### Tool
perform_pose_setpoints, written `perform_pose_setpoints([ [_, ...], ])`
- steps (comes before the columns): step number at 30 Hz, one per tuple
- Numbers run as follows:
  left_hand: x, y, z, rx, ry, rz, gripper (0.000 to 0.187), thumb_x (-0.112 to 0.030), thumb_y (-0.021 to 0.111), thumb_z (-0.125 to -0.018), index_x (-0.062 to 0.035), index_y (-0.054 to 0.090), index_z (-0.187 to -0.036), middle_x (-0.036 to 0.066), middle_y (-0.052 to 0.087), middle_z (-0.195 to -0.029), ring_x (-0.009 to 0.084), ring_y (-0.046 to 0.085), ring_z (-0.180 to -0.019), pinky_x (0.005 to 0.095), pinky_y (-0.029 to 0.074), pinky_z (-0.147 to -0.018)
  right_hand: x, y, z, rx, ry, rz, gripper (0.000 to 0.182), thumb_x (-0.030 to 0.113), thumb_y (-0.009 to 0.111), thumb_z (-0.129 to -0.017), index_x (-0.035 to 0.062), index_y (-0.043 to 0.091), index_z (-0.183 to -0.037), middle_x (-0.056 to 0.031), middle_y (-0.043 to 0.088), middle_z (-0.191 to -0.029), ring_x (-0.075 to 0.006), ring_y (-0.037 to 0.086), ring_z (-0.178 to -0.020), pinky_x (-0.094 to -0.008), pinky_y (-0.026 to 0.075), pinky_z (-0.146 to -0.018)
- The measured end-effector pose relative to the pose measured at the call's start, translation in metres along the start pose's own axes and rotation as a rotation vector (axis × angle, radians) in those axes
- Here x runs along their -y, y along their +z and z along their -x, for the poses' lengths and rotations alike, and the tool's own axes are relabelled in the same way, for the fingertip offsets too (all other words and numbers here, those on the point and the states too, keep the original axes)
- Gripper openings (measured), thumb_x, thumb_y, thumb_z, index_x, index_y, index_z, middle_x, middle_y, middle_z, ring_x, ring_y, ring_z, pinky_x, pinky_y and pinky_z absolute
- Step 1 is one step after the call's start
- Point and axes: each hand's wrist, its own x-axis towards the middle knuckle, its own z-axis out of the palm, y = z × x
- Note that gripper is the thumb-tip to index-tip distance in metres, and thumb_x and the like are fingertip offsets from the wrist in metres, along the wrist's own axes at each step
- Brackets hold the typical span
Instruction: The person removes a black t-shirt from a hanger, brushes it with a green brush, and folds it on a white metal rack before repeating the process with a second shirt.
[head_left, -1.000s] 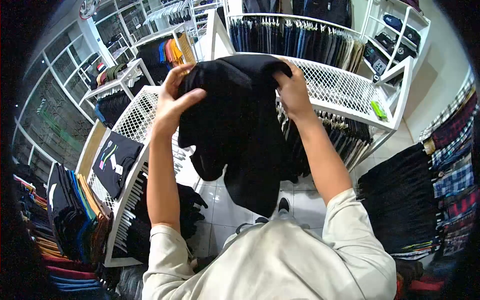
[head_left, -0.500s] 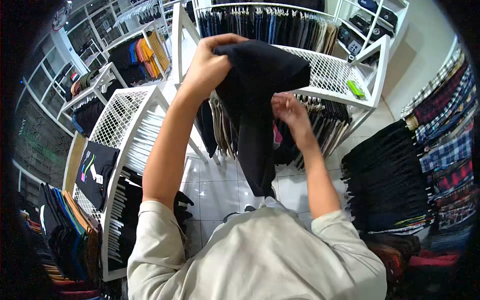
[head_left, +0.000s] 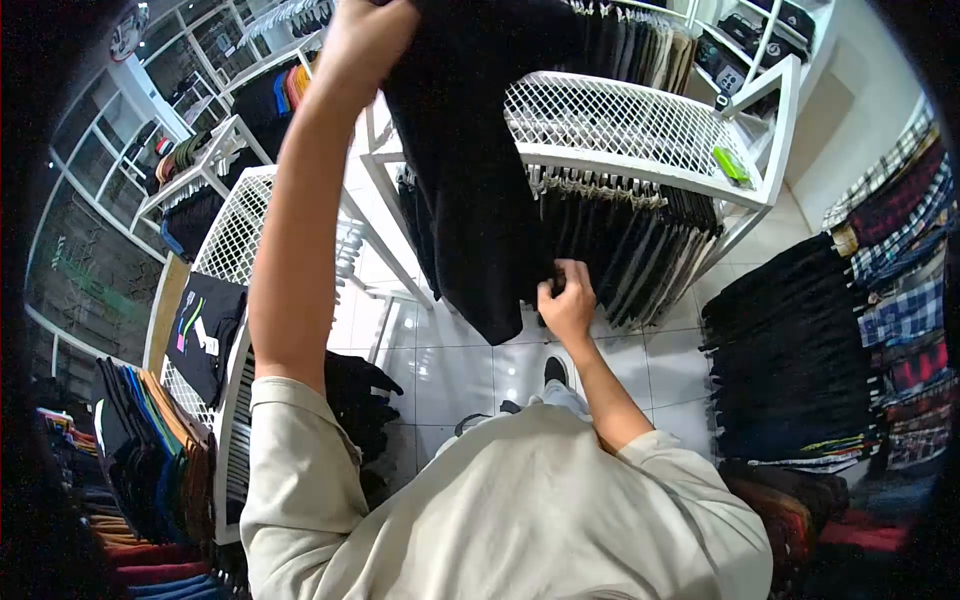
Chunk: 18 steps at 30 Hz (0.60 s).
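Up at the top of the view, my left hand (head_left: 375, 40) is closed on the upper part of a black garment (head_left: 465, 190). The cloth hangs down in a long dark fall, narrowing to a corner above the floor, and its top runs past the frame edge. My right hand (head_left: 568, 300) is beside the garment's lower right edge, thumb and curled fingers apart with no cloth seen between them. Behind the garment is a white mesh-topped rack (head_left: 620, 120) with dark clothes on hangers below.
A bright green packet (head_left: 732, 166) lies on the mesh top. At left, another white rack (head_left: 250, 215) carries a folded black garment (head_left: 205, 335). Rows of black clothes (head_left: 790, 350) and plaid shirts (head_left: 900, 330) line the right. White floor tiles (head_left: 450, 370) show below the garment.
My left hand has lifted the black garment up and left, so it hangs longer. My right hand has moved down along its side. The view has shifted slightly.
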Motion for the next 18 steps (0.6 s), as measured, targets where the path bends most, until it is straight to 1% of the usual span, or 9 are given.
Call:
perform_pose_setpoints([
  [2,-0.016,-0.012,0.006,-0.062,-0.086,0.117,0.025,-0.004,0.056,-0.090,0.0027,0.072,-0.108,0.007,0.073,-0.087,0.0134,0.066,-0.069,0.0263,0.053,-0.060,-0.025,-0.001,0.009,0.086,0.082,-0.062,0.020,0.007,0.067,-0.075,0.0045,0.065,-0.095,-0.0136,0.063,-0.089,-0.0317,0.065,-0.080,-0.0409,0.054,-0.067],
  [4,0.057,-0.095,-0.049,-0.002,-0.002,0.061,0.038,0.001,0.047,-0.084,0.0025,0.067,-0.116,0.010,0.071,-0.098,0.0170,0.067,-0.084,0.0311,0.055,-0.075,-0.040,-0.001,0.009,0.171,0.189,-0.099,0.016,0.008,0.067,-0.076,0.0039,0.065,-0.092,-0.0137,0.064,-0.087,-0.0313,0.066,-0.086,-0.0402,0.054,-0.073],
  [6,0.050,-0.094,-0.040,-0.194,-0.102,0.145,0.030,-0.015,0.056,-0.095,0.0004,0.063,-0.119,0.011,0.069,-0.101,0.0196,0.066,-0.086,0.0335,0.054,-0.077,-0.071,0.017,0.008,0.201,-0.110,-0.022,0.014,0.009,0.068,-0.077,0.0036,0.065,-0.090,-0.0140,0.066,-0.095,-0.0328,0.065,-0.097,-0.0415,0.053,-0.084],
  [7,0.042,-0.088,-0.031,-0.190,-0.122,0.164,0.031,-0.020,0.058,-0.096,-0.0007,0.064,-0.119,0.010,0.069,-0.101,0.0196,0.067,-0.087,0.0335,0.054,-0.076,-0.071,0.021,0.005,0.247,-0.129,-0.043,0.024,0.008,0.070,-0.075,0.0036,0.064,-0.098,-0.0154,0.065,-0.109,-0.0357,0.061,-0.110,-0.0438,0.048,-0.096],
  [10,0.055,-0.109,-0.040,-0.124,-0.123,0.176,0.033,-0.025,0.061,-0.097,-0.0032,0.064,-0.121,0.009,0.070,-0.102,0.0197,0.067,-0.088,0.0336,0.054,-0.074,-0.027,0.030,-0.025,0.128,-0.124,-0.236,0.043,0.007,0.073,-0.073,0.0040,0.060,-0.114,-0.0163,0.061,-0.121,-0.0378,0.058,-0.117,-0.0439,0.046,-0.101],
  [12,0.056,-0.121,-0.036,-0.056,-0.134,0.159,0.032,-0.025,0.061,-0.096,-0.0045,0.064,-0.121,0.008,0.070,-0.103,0.0197,0.068,-0.089,0.0338,0.054,-0.074,0.012,0.040,-0.048,0.201,-0.121,-0.409,0.058,0.007,0.075,-0.073,0.0041,0.055,-0.127,-0.0165,0.058,-0.127,-0.0367,0.056,-0.120,-0.0429,0.045,-0.103],
  [14,0.039,-0.107,-0.023,-0.062,-0.164,0.050,0.031,-0.025,0.060,-0.097,-0.0065,0.065,-0.122,0.007,0.070,-0.104,0.0191,0.068,-0.091,0.0333,0.054,-0.073,0.026,0.066,-0.062,0.209,-0.219,-0.483,0.058,0.008,0.076,-0.074,0.0033,0.056,-0.128,-0.0169,0.059,-0.124,-0.0357,0.058,-0.119,-0.0423,0.047,-0.102],
  [16,0.035,-0.108,-0.016,-0.051,-0.158,0.062,0.030,-0.026,0.060,-0.098,-0.0063,0.065,-0.121,0.006,0.070,-0.102,0.0183,0.068,-0.090,0.0328,0.055,-0.073,0.044,0.081,-0.076,0.409,-0.242,-0.494,0.055,0.003,0.074,-0.080,0.0043,0.056,-0.131,-0.0139,0.061,-0.127,-0.0256,0.063,-0.114,-0.0369,0.047,-0.099],
  [18,0.037,-0.117,-0.010,-0.074,-0.146,0.059,0.031,-0.028,0.062,-0.098,-0.0059,0.066,-0.119,0.006,0.071,-0.102,0.0174,0.068,-0.088,0.0310,0.056,-0.075,0.051,0.096,-0.082,0.357,-0.309,-0.530,0.056,0.004,0.076,-0.079,0.0044,0.056,-0.131,-0.0136,0.063,-0.122,-0.0262,0.065,-0.110,-0.0367,0.049,-0.096],
])
